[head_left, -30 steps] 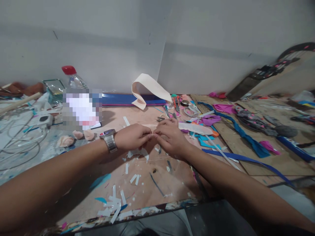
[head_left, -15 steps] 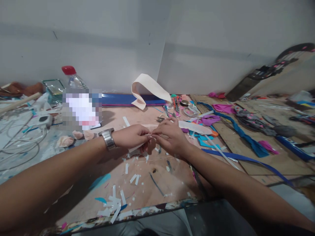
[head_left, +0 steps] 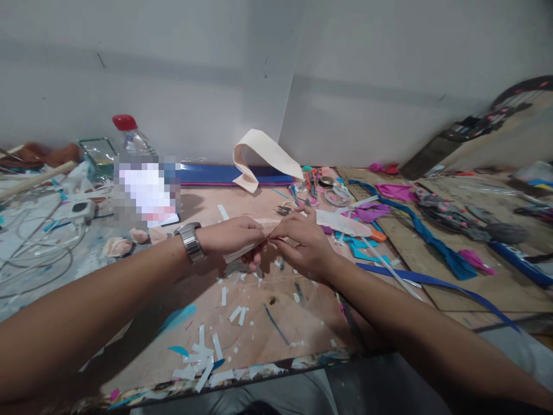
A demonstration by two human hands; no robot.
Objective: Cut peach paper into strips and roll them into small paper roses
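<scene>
My left hand (head_left: 239, 236), with a metal watch (head_left: 191, 242) on its wrist, is closed on a thin cream strip (head_left: 235, 254) that shows below its palm. My right hand (head_left: 299, 237) meets it fingertip to fingertip, thumb and forefinger pinched on the strip's edge. What lies exactly between the fingertips is too small to make out. Just behind the right hand lie small dark-bladed snips (head_left: 283, 210). A white blade-shaped piece with an orange end (head_left: 345, 223) lies to that hand's right. Beyond both hands, a wide cream band (head_left: 263, 148) stands curled.
White paper scraps (head_left: 203, 351) litter the table's front. At left are a red-capped bottle (head_left: 133, 135), a lit phone (head_left: 147, 193), cables and cream fabric roses (head_left: 117, 246). Blue ribbon (head_left: 432, 276), magenta scraps (head_left: 396, 191) and a brown board (head_left: 432, 242) lie right.
The fingertips of my two hands have drawn closer together, and the pale bit that showed between them is now mostly covered. The whole view has shifted slightly.
</scene>
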